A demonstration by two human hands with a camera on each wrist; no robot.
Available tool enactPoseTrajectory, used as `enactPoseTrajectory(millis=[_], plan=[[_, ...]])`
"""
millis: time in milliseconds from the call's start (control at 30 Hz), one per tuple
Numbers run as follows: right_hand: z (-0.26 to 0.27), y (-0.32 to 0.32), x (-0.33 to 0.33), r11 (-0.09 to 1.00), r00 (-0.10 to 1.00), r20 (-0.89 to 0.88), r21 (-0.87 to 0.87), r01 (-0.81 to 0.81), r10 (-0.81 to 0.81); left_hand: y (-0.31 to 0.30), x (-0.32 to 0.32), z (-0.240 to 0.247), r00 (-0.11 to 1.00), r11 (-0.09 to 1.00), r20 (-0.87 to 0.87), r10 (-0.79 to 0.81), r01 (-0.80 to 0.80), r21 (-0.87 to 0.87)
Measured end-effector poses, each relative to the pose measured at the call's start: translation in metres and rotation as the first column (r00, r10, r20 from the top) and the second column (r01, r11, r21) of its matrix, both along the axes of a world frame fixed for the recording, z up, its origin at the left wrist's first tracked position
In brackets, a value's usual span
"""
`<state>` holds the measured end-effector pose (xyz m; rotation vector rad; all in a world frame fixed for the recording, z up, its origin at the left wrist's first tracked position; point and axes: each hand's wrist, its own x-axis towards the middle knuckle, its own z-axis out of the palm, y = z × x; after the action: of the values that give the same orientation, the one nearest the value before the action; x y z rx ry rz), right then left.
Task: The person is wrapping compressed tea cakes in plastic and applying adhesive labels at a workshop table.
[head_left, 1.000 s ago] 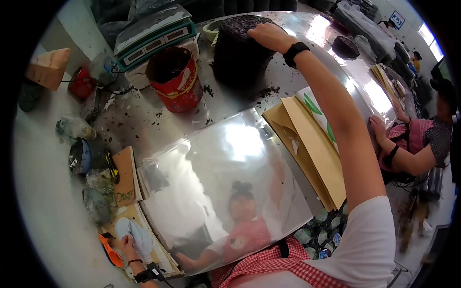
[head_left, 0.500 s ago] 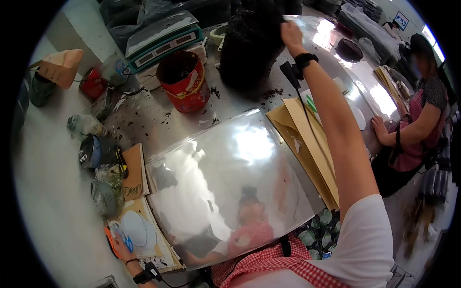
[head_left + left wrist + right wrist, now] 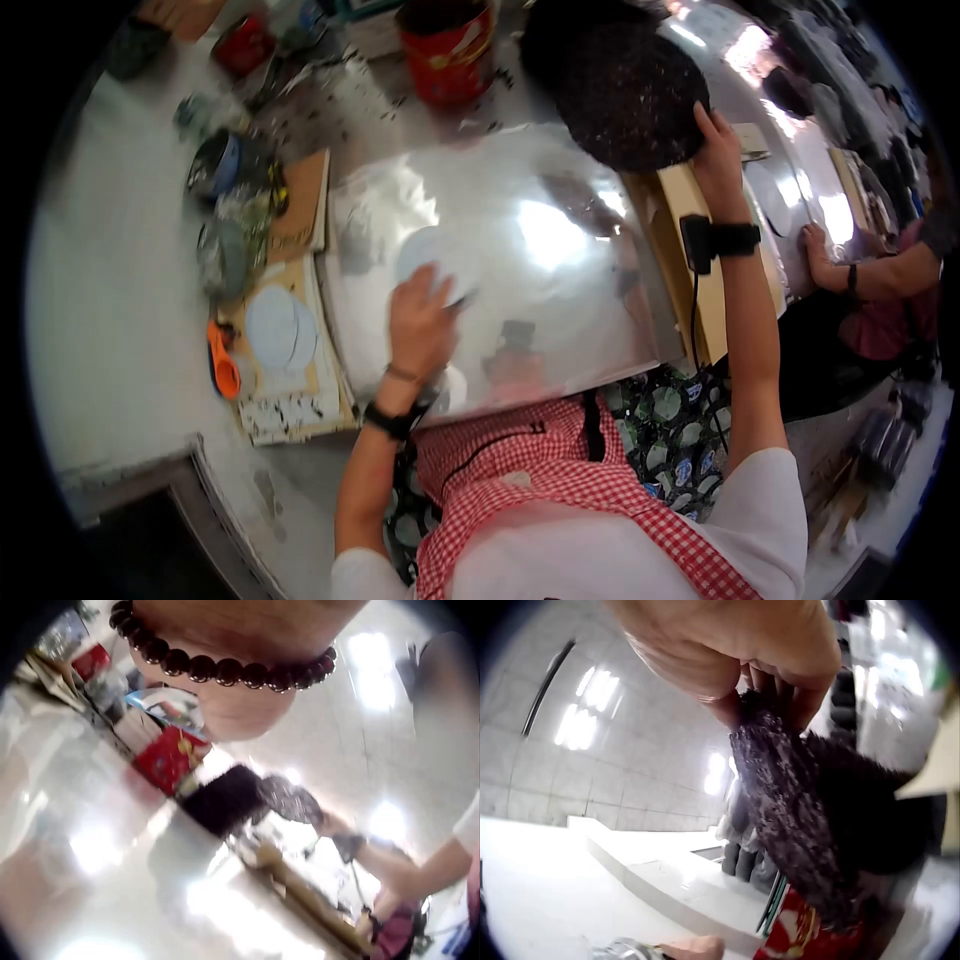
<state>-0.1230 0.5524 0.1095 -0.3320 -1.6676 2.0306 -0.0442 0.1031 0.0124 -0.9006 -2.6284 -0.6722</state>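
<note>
My right hand (image 3: 722, 165) grips the edge of a flat, dark round cake (image 3: 645, 100) that looks like pressed dried seaweed. The right wrist view shows the cake (image 3: 787, 802) edge-on, thumb and fingers on either side of its rim. Behind it stands a taller dark stack (image 3: 550, 45), partly hidden. My left hand (image 3: 420, 325), blurred, is over a pile of shiny clear plastic sheets (image 3: 570, 320). At its fingertips is a pale round sheet (image 3: 425, 248); the left wrist view shows a white piece with a blue edge (image 3: 169, 705) there, mostly hidden by the hand.
More pale discs (image 3: 280, 325) lie on papers at the left, beside orange-handled scissors (image 3: 222, 365). A red bucket (image 3: 450, 55) stands behind the plastic sheets. Brown cardboard (image 3: 690, 220) lies at their right. Another person's hand (image 3: 820, 258) rests on the table farther right.
My right hand has lifted the cake off the stack and brought it nearer and to the right. My left hand has moved from the pale discs at the left onto the plastic sheets.
</note>
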Motion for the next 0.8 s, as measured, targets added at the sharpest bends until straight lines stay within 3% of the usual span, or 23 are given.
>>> enactPoseTrajectory(millis=[33, 100, 167, 200, 233, 300, 333, 367, 400, 433, 533, 567, 633, 667, 800], plan=[[-0.032, -0.011, 0.011, 0.981, 0.989, 0.05, -0.147, -0.129, 0.138, 0.008, 0.007, -0.03, 0.991, 0.973, 0.136, 0.013, 0.019, -0.23], [-0.026, -0.092, 0.05, 0.958, 0.994, 0.058, -0.279, -0.07, 0.09, 0.019, 0.013, -0.047, 0.992, 0.964, 0.095, 0.078, -0.05, -0.26], [-0.055, -0.116, 0.067, 0.999, 1.0, 0.013, 0.036, -0.019, 0.019, 0.019, 0.003, -0.039, 0.988, 0.96, 0.133, 0.079, -0.04, -0.276], [-0.053, -0.14, 0.077, 0.949, 1.0, 0.031, 0.316, -0.015, 0.005, 0.018, 0.005, -0.035, 0.983, 0.96, 0.17, 0.067, -0.017, -0.28], [-0.044, -0.17, 0.09, 0.835, 0.991, 0.131, 0.548, -0.045, -0.032, 0.015, 0.009, -0.032, 0.983, 0.96, 0.169, 0.072, -0.022, -0.279], [-0.074, -0.206, 0.096, 0.657, 0.92, -0.082, 0.724, -0.21, 0.384, 0.003, 0.013, -0.024, 0.984, 0.967, 0.177, 0.035, 0.011, -0.253], [-0.065, -0.218, 0.094, 0.245, 0.845, -0.021, 0.961, -0.131, 0.534, -0.007, 0.023, -0.012, 0.978, 0.969, 0.208, 0.024, 0.029, -0.246], [-0.066, -0.231, 0.098, 0.075, 0.781, 0.12, 0.975, -0.208, 0.612, -0.02, 0.033, 0.001, 0.888, 0.889, 0.45, 0.091, 0.132, -0.439], [-0.084, -0.24, 0.1, -0.092, 0.74, 0.316, 0.94, -0.328, 0.594, -0.035, 0.05, -0.005, 0.928, 0.902, 0.363, 0.085, 0.083, -0.423], [-0.097, -0.241, 0.103, -0.079, 0.745, 0.314, 0.939, -0.334, 0.589, -0.049, 0.062, -0.012, 0.958, 0.914, 0.274, 0.081, 0.038, -0.403], [-0.115, -0.238, 0.103, -0.254, 0.709, 0.454, 0.89, -0.378, 0.539, -0.069, 0.075, -0.029, 0.976, 0.943, 0.216, -0.038, 0.106, -0.315], [-0.118, -0.236, 0.101, -0.252, 0.704, 0.458, 0.888, -0.384, 0.543, -0.077, 0.072, -0.033, 0.974, 0.942, 0.224, -0.033, 0.106, -0.318], [-0.109, -0.233, 0.103, -0.224, 0.709, 0.466, 0.883, -0.413, 0.529, -0.091, 0.061, -0.022, 0.823, 0.967, 0.525, -0.216, 0.254, 0.0], [-0.112, -0.229, 0.102, -0.224, 0.711, 0.479, 0.875, -0.428, 0.515, -0.096, 0.06, -0.012, 0.809, 0.966, 0.534, -0.244, 0.254, 0.056], [-0.115, -0.226, 0.102, -0.198, 0.72, 0.483, 0.872, -0.447, 0.499, -0.11, 0.068, -0.028, 0.831, 0.973, 0.516, -0.209, 0.231, 0.023]])
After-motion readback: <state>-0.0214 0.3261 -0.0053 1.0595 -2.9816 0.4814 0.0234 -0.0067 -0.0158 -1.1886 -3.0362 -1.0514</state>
